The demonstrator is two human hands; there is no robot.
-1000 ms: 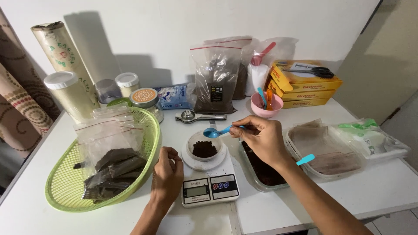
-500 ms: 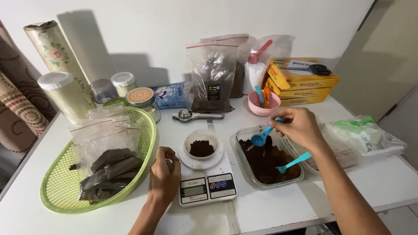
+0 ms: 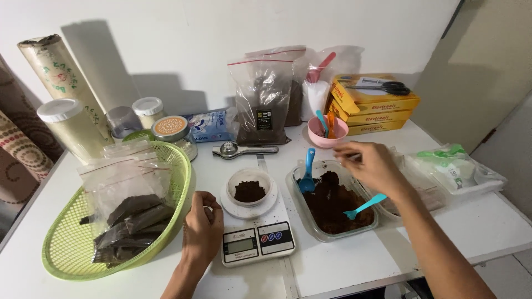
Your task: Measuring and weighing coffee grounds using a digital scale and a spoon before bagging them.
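Noted on white worktop (image 3: 343, 266): small digital kitchen scale (image 3: 256, 239) near front edge, carrying a shallow white round cup (image 3: 249, 189) with a little dark brown powder in it. Just right of scale, clear rectangular plastic tub (image 3: 331, 200) heaped with the same dark powder; blue plastic spoon (image 3: 307, 171) stood in tub's back left corner, bowl buried, handle up and free. Second, turquoise spoon (image 3: 363, 206) lay across tub's right side.

Left hand (image 3: 203, 228) loosely curled, knuckles down on worktop between scale and lime-green plastic mesh basket (image 3: 72, 243) of filled clear pouches; gripped nothing. Right hand (image 3: 372, 164) hovered above tub's back right corner, fingers drawn together, nothing visibly pinched; blurred, so not certain.

Risks judged from layout: blue spoon propped only by loose powder, could topple and flick grounds over tub rim. Left hand just beside scale; a lean against platform would skew the reading. Right forearm passed over turquoise spoon handle, could catch it. Pink bowl (image 3: 327, 133) of spoons stood close behind tub toward back edge.
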